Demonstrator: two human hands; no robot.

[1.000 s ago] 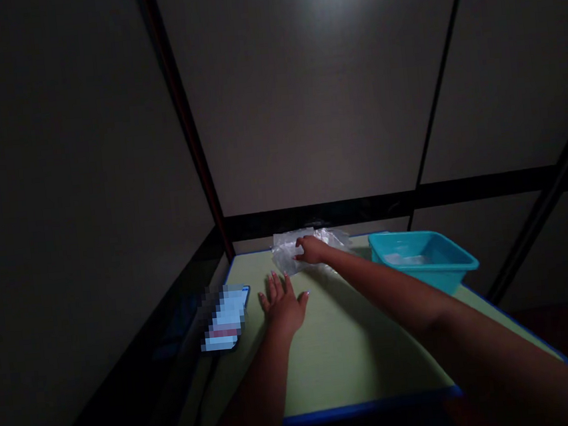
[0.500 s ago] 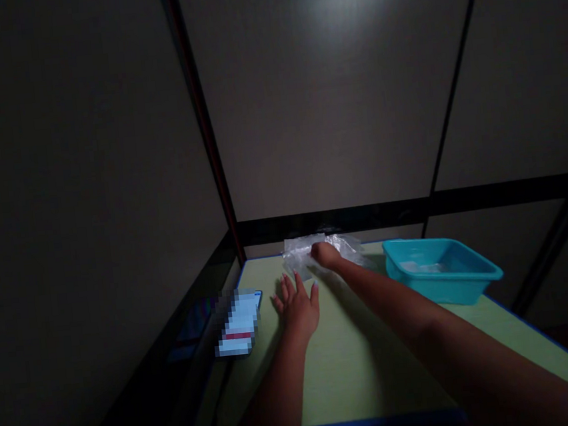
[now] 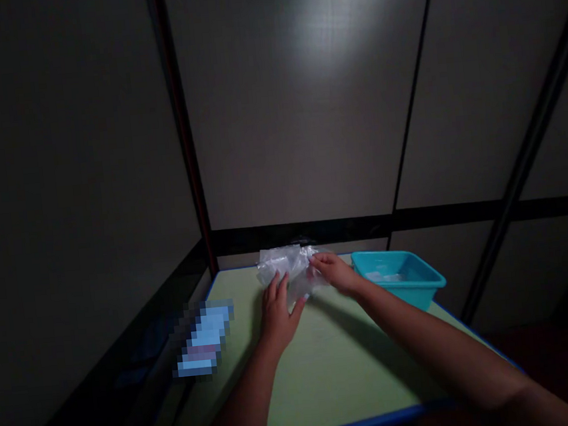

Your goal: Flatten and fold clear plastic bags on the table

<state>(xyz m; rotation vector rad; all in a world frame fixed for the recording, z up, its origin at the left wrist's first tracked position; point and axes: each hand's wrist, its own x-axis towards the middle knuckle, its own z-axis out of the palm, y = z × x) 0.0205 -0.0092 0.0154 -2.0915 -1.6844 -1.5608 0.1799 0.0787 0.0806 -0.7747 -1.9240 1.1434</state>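
Observation:
Clear plastic bags (image 3: 281,261) lie in a loose pile at the far edge of the pale green table (image 3: 339,368). My right hand (image 3: 337,271) pinches one clear plastic bag (image 3: 306,281) between thumb and fingers, and its thin film hangs down toward the tabletop. My left hand (image 3: 279,317) is just in front of the pile, fingers spread, with the fingertips at the near edge of the plastic. Whether those fingertips press on the film I cannot tell.
A turquoise plastic basin (image 3: 400,275) stands at the right, with something whitish inside. A phone with a lit, blurred screen (image 3: 205,338) lies at the left edge. Dark panelled walls (image 3: 297,138) rise behind and to the left.
My right hand has turned from a fist over the pile to a pinch, drawing film toward me. My left hand has come closer to the plastic. The view has shifted right.

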